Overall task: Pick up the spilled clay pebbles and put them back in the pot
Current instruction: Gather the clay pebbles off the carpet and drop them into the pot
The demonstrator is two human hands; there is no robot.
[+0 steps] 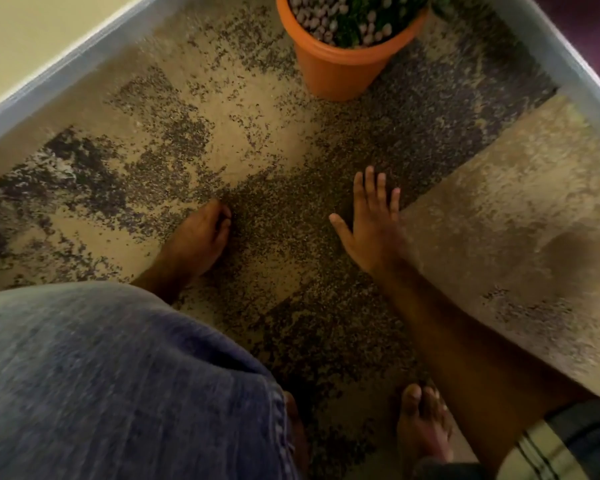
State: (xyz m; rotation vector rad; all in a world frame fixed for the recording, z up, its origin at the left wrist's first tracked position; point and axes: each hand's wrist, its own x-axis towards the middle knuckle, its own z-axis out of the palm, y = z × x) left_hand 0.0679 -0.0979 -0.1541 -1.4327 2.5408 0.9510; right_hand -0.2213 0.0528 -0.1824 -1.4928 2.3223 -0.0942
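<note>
On the speckled floor [257, 109] in a corner between two pale grey skirting edges, an orange pot [340, 69] stands upright at the top of the view, well apart from both hands, with a green plant [364, 12] in it and a layer of grey-brown clay pebbles [321, 17] already lying on its surface. The left hand [198, 237] rests low on the floor with its fingers [222, 216] curled under, clenched as if pinching or gathering something, though whether a pebble sits inside cannot be told. The right hand [374, 223] lies flat and released, its fingers spread, palm down on the darker patch. No loose pebble can be picked out with certainty: the floor's dark mottling and the blur hide anything small. Judging from this, the pot looks largely refilled, and what remains is probably a last sweep for strays around the hands and a carry up to the pot. A bare foot [423, 424] and a blue denim knee [118, 375] fill the near edge
</note>
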